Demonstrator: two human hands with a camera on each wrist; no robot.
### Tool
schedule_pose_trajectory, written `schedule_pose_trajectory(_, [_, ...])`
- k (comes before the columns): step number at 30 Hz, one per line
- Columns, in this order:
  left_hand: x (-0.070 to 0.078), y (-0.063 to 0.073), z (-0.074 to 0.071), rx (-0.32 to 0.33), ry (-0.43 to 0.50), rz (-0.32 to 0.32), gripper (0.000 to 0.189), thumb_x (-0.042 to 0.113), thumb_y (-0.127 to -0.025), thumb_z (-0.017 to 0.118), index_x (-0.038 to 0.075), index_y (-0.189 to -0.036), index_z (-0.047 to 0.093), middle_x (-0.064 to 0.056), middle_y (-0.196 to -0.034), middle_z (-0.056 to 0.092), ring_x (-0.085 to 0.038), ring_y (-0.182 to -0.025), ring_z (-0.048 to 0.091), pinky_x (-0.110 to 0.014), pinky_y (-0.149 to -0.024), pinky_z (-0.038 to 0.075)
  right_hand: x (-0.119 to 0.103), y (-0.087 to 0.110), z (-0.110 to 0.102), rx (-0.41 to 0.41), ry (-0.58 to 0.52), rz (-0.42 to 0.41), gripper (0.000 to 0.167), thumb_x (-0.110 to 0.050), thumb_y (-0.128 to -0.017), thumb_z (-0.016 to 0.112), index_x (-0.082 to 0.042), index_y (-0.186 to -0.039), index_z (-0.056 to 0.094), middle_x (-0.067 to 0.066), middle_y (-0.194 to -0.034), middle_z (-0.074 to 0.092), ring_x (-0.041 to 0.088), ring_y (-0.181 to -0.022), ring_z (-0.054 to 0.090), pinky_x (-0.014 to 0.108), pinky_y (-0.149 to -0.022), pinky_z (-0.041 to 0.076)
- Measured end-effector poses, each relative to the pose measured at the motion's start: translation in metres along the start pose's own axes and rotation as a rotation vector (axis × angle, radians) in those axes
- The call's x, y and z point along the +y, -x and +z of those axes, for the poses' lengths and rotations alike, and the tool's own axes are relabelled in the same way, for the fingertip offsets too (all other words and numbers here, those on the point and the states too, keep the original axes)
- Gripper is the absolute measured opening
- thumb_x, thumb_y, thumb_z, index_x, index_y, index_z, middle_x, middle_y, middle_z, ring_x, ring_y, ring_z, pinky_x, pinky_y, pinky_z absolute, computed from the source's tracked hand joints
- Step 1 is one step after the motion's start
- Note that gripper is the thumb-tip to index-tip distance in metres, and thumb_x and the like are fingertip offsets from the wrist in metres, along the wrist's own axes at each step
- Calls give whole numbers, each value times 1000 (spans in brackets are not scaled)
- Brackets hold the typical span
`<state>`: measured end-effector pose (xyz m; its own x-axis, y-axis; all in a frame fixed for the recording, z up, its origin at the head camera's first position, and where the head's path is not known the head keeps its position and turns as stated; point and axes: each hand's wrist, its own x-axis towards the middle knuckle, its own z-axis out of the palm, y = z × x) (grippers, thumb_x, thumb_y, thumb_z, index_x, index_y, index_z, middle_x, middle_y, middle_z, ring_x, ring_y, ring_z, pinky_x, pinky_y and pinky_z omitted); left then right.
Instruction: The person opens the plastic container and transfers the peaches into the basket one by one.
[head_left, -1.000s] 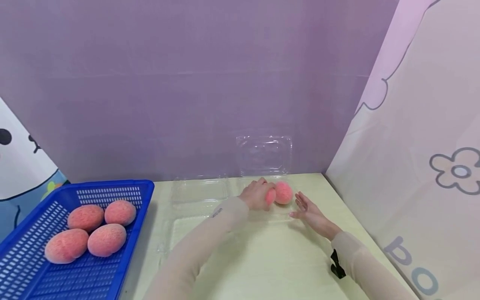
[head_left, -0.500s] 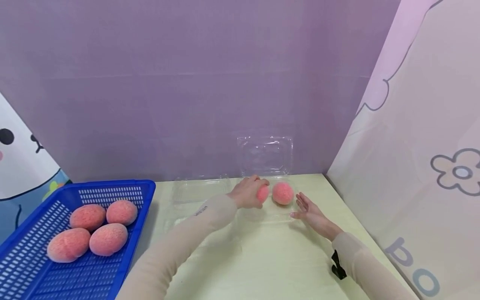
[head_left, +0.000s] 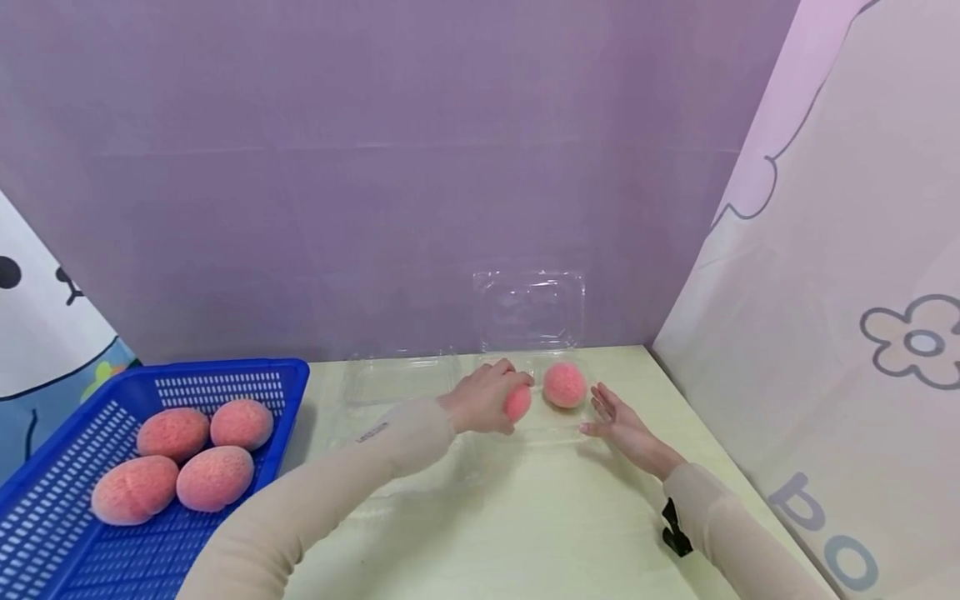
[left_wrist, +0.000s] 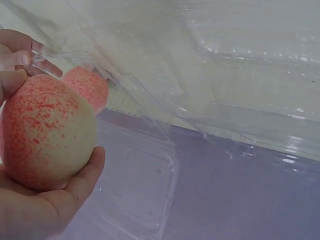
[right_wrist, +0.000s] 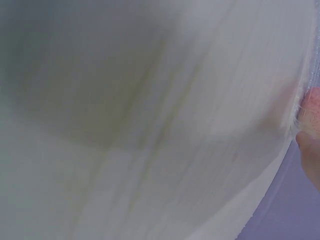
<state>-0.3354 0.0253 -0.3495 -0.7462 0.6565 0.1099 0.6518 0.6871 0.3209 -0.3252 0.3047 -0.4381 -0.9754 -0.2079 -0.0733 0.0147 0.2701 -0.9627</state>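
Note:
In the head view my left hand (head_left: 482,400) grips a peach (head_left: 519,404) over the left part of a clear plastic clamshell box (head_left: 555,432). Its pale yellow side with red speckles shows in the left wrist view, fingers and thumb around the fruit. Another peach (head_left: 565,385) sits in the box, to the right of the held one. The box's hinged lid (head_left: 531,312) stands up against the purple backdrop. At the box's right side is my right hand (head_left: 624,429), fingers fairly straight and thumb apart, fingertips right at the clear rim.
A blue plastic basket (head_left: 294,417) with several peaches (head_left: 215,479) stands on the left. Between it and the clamshell, another clear plastic container (head_left: 401,379) lies on the pale table (head_left: 525,533). A purple backdrop (head_left: 390,183) rises behind, and a printed cloth (head_left: 810,333) borders the right side.
My left hand has moved left and slightly toward me with its peach, opening a gap to the other peach. The right hand has stayed in place.

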Motion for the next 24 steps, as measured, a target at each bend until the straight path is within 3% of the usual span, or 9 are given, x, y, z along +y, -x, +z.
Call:
schedule_pose_trajectory(6, [-6,14,-7,0,-5,7,67,18,-65,79,23,-126,51,0,-116,49,-20,-101,49,-35,-80,48,1,-1,0,3,-6,11,98,-12,-82,65,-5,-146,-9,13,-154,-4,31,-141,1,45,-113,9])
schedule_pose_trajectory(12, [-15,34,-17,21,-7,10,65,16,-65,77,22,-125,52,-1,-116,49,-22,-100,49,-36,-74,48,2,-1,-1,-7,18,4,97,-12,-83,64,-4,-145,-10,14,-153,-4,33,-141,1,46,-112,10])
schedule_pose_trajectory(24, [-34,73,-38,60,5,-34,64,13,-63,77,21,-122,53,1,-114,50,-22,-98,50,-33,-72,48,-3,1,0,-15,12,22,92,-7,-86,59,-5,-145,-11,14,-154,-5,32,-141,-1,47,-112,9])
